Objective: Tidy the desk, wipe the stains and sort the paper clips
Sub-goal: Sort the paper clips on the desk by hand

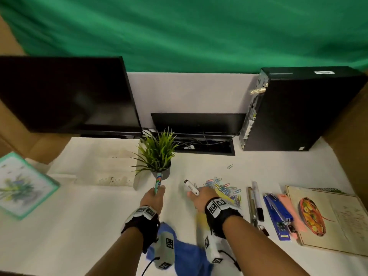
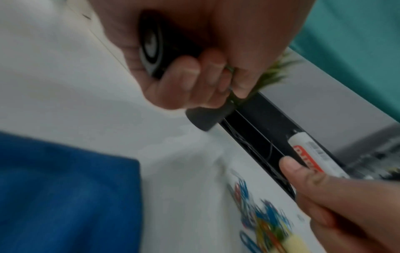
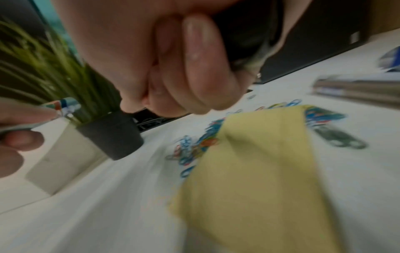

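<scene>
My left hand (image 1: 154, 196) grips a multicoloured pen (image 1: 158, 182) upright, just in front of the potted plant (image 1: 159, 156); its black end (image 2: 151, 46) shows inside the curled fingers (image 2: 190, 71). My right hand (image 1: 199, 195) holds a white marker (image 1: 190, 187), also the white marker (image 2: 314, 152), its fingers (image 3: 194, 68) curled round it. It hovers at the left edge of a heap of coloured paper clips (image 1: 221, 186). A yellow pad (image 3: 259, 171) lies on the clips. One loose clip (image 1: 230, 166) sits farther back. A blue cloth (image 1: 179, 251) lies near the front edge, under my wrists.
Right of the clips lie pens (image 1: 255, 202), a blue stapler (image 1: 277, 214), a pink item (image 1: 288, 206) and an open book (image 1: 338, 220). A monitor (image 1: 65, 96), a cable tray (image 1: 199, 144) and a PC tower (image 1: 302, 108) line the back. A framed picture (image 1: 20, 186) sits left.
</scene>
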